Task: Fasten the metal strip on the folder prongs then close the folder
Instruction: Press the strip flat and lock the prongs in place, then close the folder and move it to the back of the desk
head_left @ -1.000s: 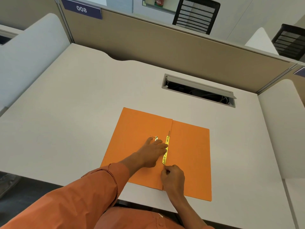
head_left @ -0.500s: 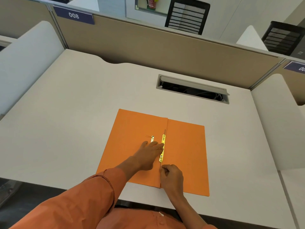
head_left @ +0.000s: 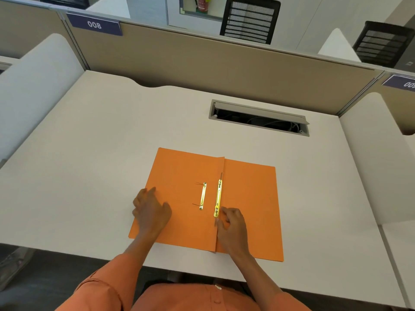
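Fingers of the right hand [head_left: 232, 227], loosely curled and holding nothing, touch the near end of the metal strip [head_left: 217, 198], which runs near-to-far along the open folder [head_left: 249, 198] spine; the left hand [head_left: 151, 212] lies flat, empty, farther left.

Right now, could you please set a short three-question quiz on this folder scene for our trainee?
1. True or false: the orange folder lies open on the desk.
2. Where is the left hand? A) on the folder's left edge B) on the cable slot C) off the desk
3. Fill in: the right hand rests at the near end of the long metal ___ beside the fold.

Key: 1 true; 2 A; 3 strip. The shorter metal piece lies apart, on the left flap, untouched.
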Available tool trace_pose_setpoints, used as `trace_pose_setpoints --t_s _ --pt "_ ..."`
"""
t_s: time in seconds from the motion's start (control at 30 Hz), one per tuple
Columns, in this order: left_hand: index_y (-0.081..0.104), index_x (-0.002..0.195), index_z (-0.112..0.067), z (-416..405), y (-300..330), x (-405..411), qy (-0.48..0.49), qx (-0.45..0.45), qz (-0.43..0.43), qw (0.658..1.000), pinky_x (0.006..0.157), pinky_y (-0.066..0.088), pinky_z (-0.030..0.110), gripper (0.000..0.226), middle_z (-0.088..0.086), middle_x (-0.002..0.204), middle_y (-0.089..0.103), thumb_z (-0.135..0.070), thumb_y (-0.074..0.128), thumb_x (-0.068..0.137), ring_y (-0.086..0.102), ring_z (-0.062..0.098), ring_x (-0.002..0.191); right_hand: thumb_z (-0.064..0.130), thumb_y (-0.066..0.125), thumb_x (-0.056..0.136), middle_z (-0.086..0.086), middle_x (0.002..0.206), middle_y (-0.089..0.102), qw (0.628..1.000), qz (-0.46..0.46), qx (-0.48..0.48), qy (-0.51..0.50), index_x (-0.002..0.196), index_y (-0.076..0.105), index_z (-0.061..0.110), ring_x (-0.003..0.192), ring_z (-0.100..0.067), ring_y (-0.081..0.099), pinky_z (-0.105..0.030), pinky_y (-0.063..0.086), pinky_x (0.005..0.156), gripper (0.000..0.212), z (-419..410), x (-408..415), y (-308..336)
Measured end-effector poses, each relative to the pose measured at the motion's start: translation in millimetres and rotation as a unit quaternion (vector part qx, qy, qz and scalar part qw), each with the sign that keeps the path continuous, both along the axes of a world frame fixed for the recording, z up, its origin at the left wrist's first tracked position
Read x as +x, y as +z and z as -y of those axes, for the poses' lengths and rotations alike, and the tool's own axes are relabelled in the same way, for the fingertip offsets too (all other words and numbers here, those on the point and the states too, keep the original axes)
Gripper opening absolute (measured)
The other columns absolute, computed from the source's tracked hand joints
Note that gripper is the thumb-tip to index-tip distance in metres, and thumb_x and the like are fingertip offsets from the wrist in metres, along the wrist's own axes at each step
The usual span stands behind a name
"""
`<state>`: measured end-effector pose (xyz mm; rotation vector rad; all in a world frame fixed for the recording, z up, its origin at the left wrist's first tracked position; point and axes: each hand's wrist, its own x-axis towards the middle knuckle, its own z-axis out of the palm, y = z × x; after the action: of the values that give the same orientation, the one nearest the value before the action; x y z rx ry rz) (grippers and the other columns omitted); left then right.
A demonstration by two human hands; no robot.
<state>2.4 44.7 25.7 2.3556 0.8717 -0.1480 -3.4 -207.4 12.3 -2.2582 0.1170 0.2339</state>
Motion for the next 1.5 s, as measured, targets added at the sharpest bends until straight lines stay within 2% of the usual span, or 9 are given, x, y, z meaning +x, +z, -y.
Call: trace_pose_setpoints --t_s 0.6,0.7,0.8,0.87,0.97,1.07,1.2,1.3,1.5 --pt "0.040 0.152 -0.020 -35.3 15.2 12.5 0.159 -0.117 -0.072 0.978 0.113 0.030 0.056 0.068 0.016 0.152 0.044 -0.040 0.065 0.093 0.041 0.044 0.138 0.012 0.073 0.099 0.002 0.120 0.054 0.994 0.034 -0.067 0.082 0.142 0.069 0.014 0.113 -0.022 0.055 -0.041 0.054 0.099 0.044 5.4 10.9 -6.8" --pt "0.054 0.143 -0.021 -40.6 24.5 11.4 0.145 -0.118 -0.075 0.980 0.107 0.031 0.050 0.052 0.011 0.143 0.055 -0.042 0.059 0.095 0.044 0.041 0.134 0.013 0.072 0.099 0.002 0.120 0.053 0.993 0.038 -0.073 0.086 0.142 0.069 0.014 0.113 -0.022 0.056 -0.042 0.054 0.099 0.043 6.5 10.8 -7.1" --pt "0.065 0.114 -0.022 -47.2 36.8 9.9 0.123 -0.137 -0.049 0.982 0.098 0.031 0.047 0.028 0.008 0.123 0.069 -0.043 0.055 0.098 0.055 0.038 0.119 0.013 0.070 0.100 0.001 0.119 0.054 0.992 0.047 -0.076 0.091 0.140 0.070 0.013 0.111 -0.022 0.055 -0.042 0.054 0.098 0.040 7.5 10.7 -7.5" --pt "0.068 0.104 -0.019 -51.9 47.6 9.9 0.107 -0.184 -0.005 0.977 0.104 0.041 0.050 0.026 0.009 0.115 0.073 -0.042 0.058 0.097 0.064 0.036 0.107 0.011 0.068 0.101 0.000 0.118 0.054 0.993 0.048 -0.067 0.090 0.139 0.071 0.013 0.111 -0.022 0.055 -0.043 0.054 0.098 0.039 8.9 11.2 -8.5" --pt "0.074 0.096 -0.016 -56.4 68.8 11.1 0.103 -0.273 0.044 0.955 0.081 0.058 0.044 0.024 0.011 0.107 0.076 -0.036 0.062 0.100 0.072 0.032 0.096 0.017 0.066 0.102 0.001 0.120 0.055 0.994 0.035 -0.053 0.087 0.140 0.070 0.014 0.114 -0.022 0.054 -0.042 0.053 0.099 0.038 10.6 12.5 -8.4" --pt "0.077 0.098 -0.020 -55.8 88.6 12.0 0.066 -0.316 0.059 0.945 0.071 0.054 0.033 0.023 0.002 0.101 0.080 -0.037 0.063 0.102 0.074 0.024 0.097 0.023 0.068 0.101 0.005 0.119 0.055 0.996 0.018 -0.031 0.078 0.143 0.068 0.019 0.115 -0.019 0.055 -0.037 0.053 0.100 0.042 9.4 12.7 -6.0" --pt "0.080 0.098 -0.032 -48.0 111.5 10.8 0.018 -0.353 0.079 0.932 0.074 0.053 0.027 0.020 -0.015 0.097 0.082 -0.042 0.063 0.102 0.077 0.014 0.092 0.021 0.066 0.103 0.007 0.114 0.060 0.999 -0.001 0.022 0.029 0.145 0.066 0.018 0.106 -0.013 0.061 -0.024 0.053 0.092 0.042 11.4 13.4 -2.8" --pt "0.084 0.096 -0.037 -36.5 127.7 9.2 -0.013 -0.383 0.094 0.919 0.081 0.054 0.029 0.025 -0.010 0.104 0.083 -0.045 0.061 0.102 0.078 0.009 0.094 0.017 0.065 0.105 0.006 0.110 0.066 0.998 -0.014 0.056 -0.005 0.143 0.068 0.013 0.099 -0.004 0.064 -0.011 0.049 0.084 0.039 19.4 14.8 -0.3" --pt "0.083 0.110 -0.026 -0.8 140.6 7.8 -0.055 -0.420 0.106 0.900 0.091 0.054 0.034 0.041 0.000 0.110 0.082 -0.050 0.049 0.105 0.078 0.018 0.102 0.027 0.062 0.107 0.009 0.113 0.079 0.984 -0.069 0.146 -0.081 0.126 0.076 0.032 0.099 -0.003 0.073 -0.024 0.056 0.097 0.024 46.9 19.4 10.5"
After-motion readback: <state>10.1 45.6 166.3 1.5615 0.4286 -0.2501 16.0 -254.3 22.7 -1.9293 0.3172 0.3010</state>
